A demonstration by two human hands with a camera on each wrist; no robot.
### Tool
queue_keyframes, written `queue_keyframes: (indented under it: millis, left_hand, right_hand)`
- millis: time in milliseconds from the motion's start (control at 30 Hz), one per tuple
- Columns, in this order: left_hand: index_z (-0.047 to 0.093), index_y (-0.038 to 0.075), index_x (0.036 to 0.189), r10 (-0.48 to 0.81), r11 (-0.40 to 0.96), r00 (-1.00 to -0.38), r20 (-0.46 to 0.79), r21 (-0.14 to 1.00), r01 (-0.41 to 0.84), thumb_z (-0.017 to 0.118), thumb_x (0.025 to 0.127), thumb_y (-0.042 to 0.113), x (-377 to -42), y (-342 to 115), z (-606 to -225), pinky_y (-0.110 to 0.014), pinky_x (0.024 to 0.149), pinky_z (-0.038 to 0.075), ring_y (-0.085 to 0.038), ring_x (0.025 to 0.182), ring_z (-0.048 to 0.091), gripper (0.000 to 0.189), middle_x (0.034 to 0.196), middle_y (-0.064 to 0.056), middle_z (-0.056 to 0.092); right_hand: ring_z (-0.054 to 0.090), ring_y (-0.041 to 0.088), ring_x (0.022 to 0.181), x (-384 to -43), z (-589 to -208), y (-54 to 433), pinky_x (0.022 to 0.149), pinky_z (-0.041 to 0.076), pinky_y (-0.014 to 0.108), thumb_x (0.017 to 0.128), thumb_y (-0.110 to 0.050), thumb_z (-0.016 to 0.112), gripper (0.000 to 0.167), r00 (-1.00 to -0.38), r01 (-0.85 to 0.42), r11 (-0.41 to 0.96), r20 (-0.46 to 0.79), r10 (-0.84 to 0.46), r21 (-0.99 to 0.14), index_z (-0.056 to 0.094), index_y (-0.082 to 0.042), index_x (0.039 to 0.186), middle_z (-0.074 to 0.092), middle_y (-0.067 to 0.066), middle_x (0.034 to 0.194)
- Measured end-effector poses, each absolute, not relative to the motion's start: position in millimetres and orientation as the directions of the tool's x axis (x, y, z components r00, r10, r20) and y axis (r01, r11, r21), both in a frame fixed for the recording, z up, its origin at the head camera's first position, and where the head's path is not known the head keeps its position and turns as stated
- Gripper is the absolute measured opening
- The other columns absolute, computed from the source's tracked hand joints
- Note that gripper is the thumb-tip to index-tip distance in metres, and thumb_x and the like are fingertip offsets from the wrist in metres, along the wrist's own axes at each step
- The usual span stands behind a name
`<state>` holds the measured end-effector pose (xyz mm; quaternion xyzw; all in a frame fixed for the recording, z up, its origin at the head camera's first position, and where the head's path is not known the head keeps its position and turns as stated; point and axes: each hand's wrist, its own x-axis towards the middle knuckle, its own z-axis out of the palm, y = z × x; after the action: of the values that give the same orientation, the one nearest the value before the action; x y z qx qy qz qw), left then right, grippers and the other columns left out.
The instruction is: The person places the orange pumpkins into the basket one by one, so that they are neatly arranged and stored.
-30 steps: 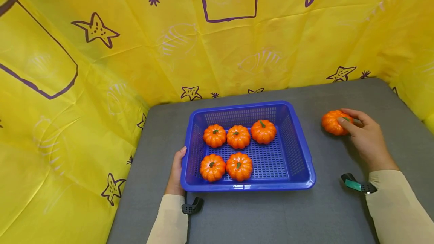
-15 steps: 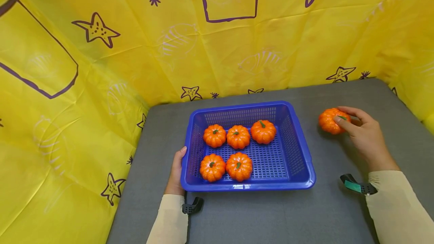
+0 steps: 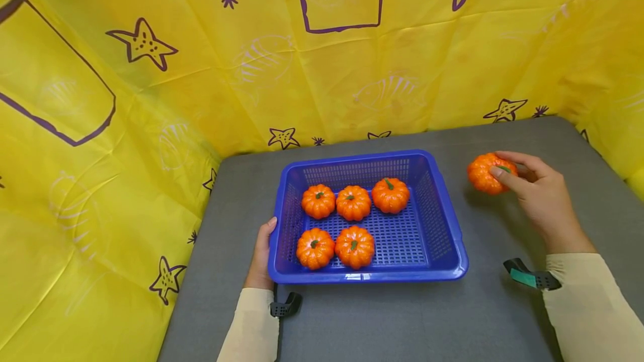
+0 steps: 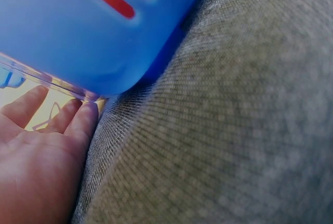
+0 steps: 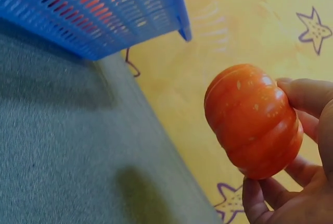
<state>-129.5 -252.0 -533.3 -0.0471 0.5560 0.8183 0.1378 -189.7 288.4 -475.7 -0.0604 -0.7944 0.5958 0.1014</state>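
My right hand (image 3: pixel 545 203) holds a small orange pumpkin (image 3: pixel 486 174) with a green stem, thumb near the stem and fingers on its far side. A shadow lies apart from the pumpkin (image 5: pixel 252 122) in the right wrist view, so it is off the table. At the left side of a blue plastic basket (image 3: pixel 367 278), my left hand (image 3: pixel 260 256) grips the rim, its thumb on the edge. In the left wrist view, fingertips (image 4: pixel 86 114) touch the basket's edge from outside. Several similar pumpkins sit inside: a back row ending with one pumpkin (image 3: pixel 391 195), and two in front, including one (image 3: pixel 355 247).
The basket stands on a grey cloth-covered table (image 3: pixel 402 323). A yellow curtain (image 3: pixel 327 82) with purple starfish drawings encloses the back and sides. The basket's right wall (image 3: pixel 443 217) lies between the held pumpkin and those inside.
My right hand has lifted the pumpkin off the table and shifted it slightly left and away from me. The left hand, the basket and the pumpkins inside have stayed put.
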Motion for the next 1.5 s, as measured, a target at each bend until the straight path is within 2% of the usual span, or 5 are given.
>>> queue_keyframes:
  millis: [233,400,833,1133,1500]
  left_hand:
    - [0.034,0.007,0.167,0.177,-0.348,-0.958,-0.224,0.897,-0.274,0.04,0.107,0.057,-130.3,-252.4,-534.4,-0.042,0.11,0.05,-0.026,0.13,0.061,0.078,0.158,-0.019,0.051]
    - [0.035,0.005,0.166,0.171,-0.349,-0.96,-0.221,0.898,-0.269,0.041,0.107,0.056,-130.9,-252.4,-535.5,-0.042,0.109,0.051,-0.025,0.126,0.063,0.078,0.154,-0.017,0.056]
    - [0.036,0.005,0.166,0.16,-0.348,-0.96,-0.231,0.897,-0.274,0.042,0.107,0.057,-130.4,-252.4,-535.0,-0.042,0.108,0.051,-0.025,0.127,0.063,0.078,0.154,-0.017,0.056]
    - [0.036,0.006,0.166,0.158,-0.347,-0.958,-0.238,0.895,-0.279,0.042,0.107,0.058,-130.2,-252.2,-534.9,-0.042,0.109,0.05,-0.026,0.127,0.063,0.08,0.154,-0.018,0.055]
    - [0.035,0.008,0.167,0.154,-0.335,-0.953,-0.26,0.894,-0.298,0.042,0.106,0.06,-128.4,-252.1,-532.3,-0.043,0.109,0.05,-0.026,0.13,0.062,0.081,0.157,-0.018,0.053]
  right_hand:
    - [0.067,0.004,0.1,-187.7,-468.1,282.1,0.077,0.054,0.012,0.101,-0.008,0.079,0.044,-0.976,-0.091,0.186,0.125,0.179,-0.978,0.071,-0.01,0.144,0.069,-0.012,0.121]
    - [0.068,0.005,0.1,-186.2,-463.4,275.6,0.078,0.054,0.012,0.099,-0.005,0.08,0.044,-0.976,-0.121,0.138,0.143,0.163,-0.983,0.072,-0.008,0.143,0.07,-0.009,0.124]
    - [0.067,0.009,0.107,-178.0,-444.7,255.5,0.081,0.053,0.013,0.1,-0.006,0.079,0.044,-0.969,-0.185,0.24,0.217,0.115,-0.953,0.07,-0.004,0.143,0.069,-0.004,0.13]
    - [0.061,0.011,0.119,-171.3,-436.1,241.3,0.093,0.047,0.016,0.101,-0.006,0.078,0.044,-0.966,-0.226,0.278,0.251,0.059,-0.934,0.069,-0.005,0.144,0.067,-0.002,0.134]
    - [0.062,0.014,0.115,-164.8,-435.0,222.0,0.087,0.053,0.015,0.1,0.001,0.076,0.044,-0.956,-0.288,0.283,0.29,-0.038,-0.915,0.069,-0.003,0.143,0.066,-0.003,0.135]
